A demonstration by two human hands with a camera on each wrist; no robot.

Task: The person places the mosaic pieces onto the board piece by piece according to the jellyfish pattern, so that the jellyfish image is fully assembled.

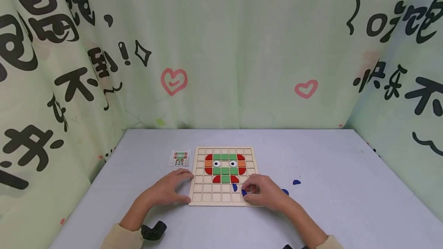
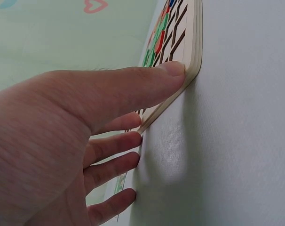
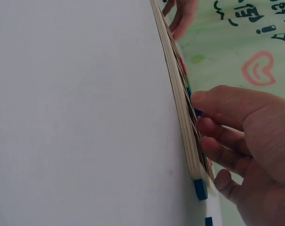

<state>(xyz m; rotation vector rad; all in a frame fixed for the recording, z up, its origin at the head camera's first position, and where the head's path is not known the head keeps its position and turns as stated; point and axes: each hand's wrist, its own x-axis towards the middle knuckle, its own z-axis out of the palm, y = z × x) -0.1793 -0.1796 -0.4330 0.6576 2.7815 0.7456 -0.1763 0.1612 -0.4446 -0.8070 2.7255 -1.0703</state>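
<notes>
A light wooden grid board (image 1: 200,199) lies on the table, bearing a figure of red, green and orange pieces with two round eye pieces (image 1: 216,163). Along the board's left side rests my left hand (image 1: 169,188), thumb on the front corner and the other fingers loosely spread by the edge. Over the lower right squares, my right hand (image 1: 264,191) pinches a small blue piece (image 1: 243,193) between thumb and index finger. Just left of it, a blue half-round piece (image 1: 235,187) sits under the red row. The right fingers partly hide the held piece.
Two loose blue half-round pieces (image 1: 296,182) lie on the table (image 1: 328,187) right of the board, one partly behind the right hand. A small picture card (image 1: 180,158) with a similar figure lies left of the board. Printed curtains (image 1: 238,49) surround the table.
</notes>
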